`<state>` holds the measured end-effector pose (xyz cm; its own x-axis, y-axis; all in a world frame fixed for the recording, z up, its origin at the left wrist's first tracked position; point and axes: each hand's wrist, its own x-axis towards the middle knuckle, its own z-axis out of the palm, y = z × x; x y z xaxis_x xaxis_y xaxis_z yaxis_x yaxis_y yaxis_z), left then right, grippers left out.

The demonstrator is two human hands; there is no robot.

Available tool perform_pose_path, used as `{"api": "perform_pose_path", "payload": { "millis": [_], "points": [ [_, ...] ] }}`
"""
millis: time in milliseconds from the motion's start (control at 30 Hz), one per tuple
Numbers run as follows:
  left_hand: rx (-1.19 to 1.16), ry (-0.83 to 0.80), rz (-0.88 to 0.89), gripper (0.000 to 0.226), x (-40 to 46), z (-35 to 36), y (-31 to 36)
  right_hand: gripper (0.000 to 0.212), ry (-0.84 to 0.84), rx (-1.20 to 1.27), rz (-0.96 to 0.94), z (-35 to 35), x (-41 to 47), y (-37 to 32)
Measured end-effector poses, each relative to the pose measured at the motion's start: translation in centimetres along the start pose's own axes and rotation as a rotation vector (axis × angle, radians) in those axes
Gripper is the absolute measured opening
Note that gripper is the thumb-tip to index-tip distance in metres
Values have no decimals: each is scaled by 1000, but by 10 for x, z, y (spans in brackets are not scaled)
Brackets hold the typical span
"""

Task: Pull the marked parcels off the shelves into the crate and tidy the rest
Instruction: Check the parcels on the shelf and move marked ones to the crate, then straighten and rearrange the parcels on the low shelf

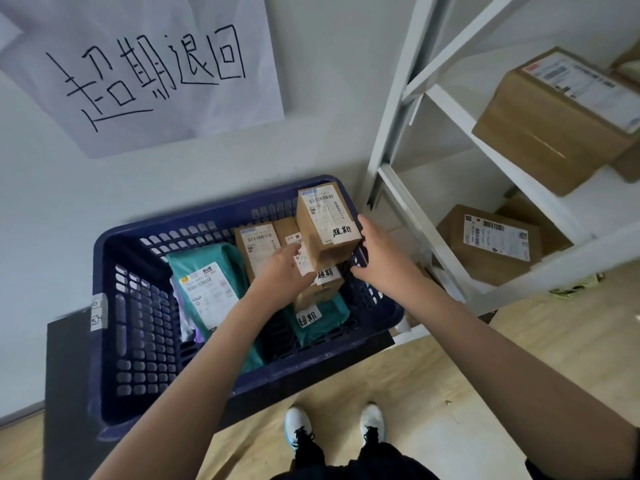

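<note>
- Over the crate (114, 258), right corner: holding a tall box (325, 220) between both hands, upright and a little tilted, its shipping label on top and a white handwritten tag low on the near face.
- Left hand (284, 271) pressing against the box's left side, fingers curled toward it, thumb side up; fingertips partly lost behind a peeling label, so exact grip hard to call.
- Right hand (381, 251) cupping the box's right side, thumb on the near edge, fingers wrapping behind and out of sight.
- Sitting under the box: a second tagged carton (320, 289), and below that a teal mailer (325, 318) with its own white handwritten tag.
- Lying further left in the crate: another teal mailer (207, 271) with a printed label, leaning on the crate floor; something purple just peeking out beneath it.
- Standing against the back wall of the crate: two more brown boxes (258, 247), labels facing up.
- Resting on a dark stand (65, 375) beside the wall: the crate itself, navy, slotted sides.
- Hanging on the wall above: a paper sign (145, 71) with large handwritten characters.
- Waiting on the white shelves (450, 109) to the right: a big carton (554, 123) on the upper level, a labelled carton (491, 244) on the lower one, more brown boxes behind each.
- Showing below: white shoes (334, 424) on wood flooring.
</note>
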<state>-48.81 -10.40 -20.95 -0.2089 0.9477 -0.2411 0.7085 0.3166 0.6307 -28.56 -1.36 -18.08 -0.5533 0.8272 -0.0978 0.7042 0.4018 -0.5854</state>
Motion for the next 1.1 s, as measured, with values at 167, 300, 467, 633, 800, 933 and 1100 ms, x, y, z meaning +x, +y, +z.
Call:
{"api": "perform_pose_path", "payload": {
  "millis": [167,300,467,633,800,933,1100],
  "points": [
    [-19,88,-21,68,-36,9,9,91,-10,-152,-101,-5,-40,12],
    [10,145,-37,63,-73,29,37,84,-31,-229,-167,-17,-74,28],
    [41,255,-49,58,-119,73,92,74,-29,-271,-276,-47,-127,66],
    [51,322,-36,54,-162,148,161,64,-37,-351,-313,-83,-190,119],
    [33,200,-19,53,-186,215,213,57,-78,-352,-290,-117,-247,178],
    [43,97,-25,55,-177,259,236,50,-57,-336,-166,-139,-272,232],
    [28,-2,-8,55,-159,306,253,52,-51,-343,0,-160,-294,290]
  ]
}}
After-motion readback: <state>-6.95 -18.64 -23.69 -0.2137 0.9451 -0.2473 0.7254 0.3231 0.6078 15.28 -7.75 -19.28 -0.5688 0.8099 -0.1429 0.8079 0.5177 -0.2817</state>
